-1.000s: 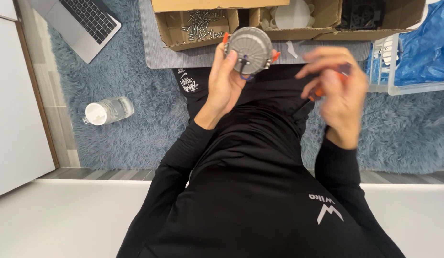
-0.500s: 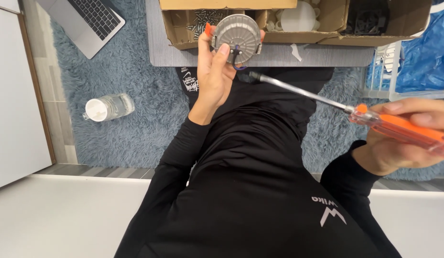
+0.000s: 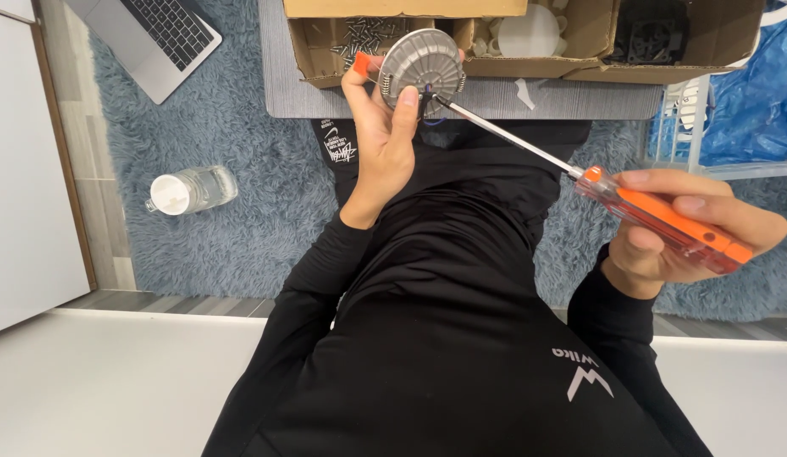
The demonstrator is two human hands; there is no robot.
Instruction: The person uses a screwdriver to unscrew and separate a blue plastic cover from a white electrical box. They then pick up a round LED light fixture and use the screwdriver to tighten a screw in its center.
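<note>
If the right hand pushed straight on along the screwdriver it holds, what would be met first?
The right hand aims the screwdriver up-left; its tip already seems to meet the round grey metal disc held by the left hand, though depth is uncertain.

An open brown cardboard box (image 3: 529,42) stands at the top, on a grey mat (image 3: 461,100). Its compartments hold screws, white parts and a black part. Left of the box, a grey laptop (image 3: 152,38) lies on the blue rug; its screen is not visible. Further below the laptop lies a clear plastic bottle (image 3: 193,189) with a white cap.
</note>
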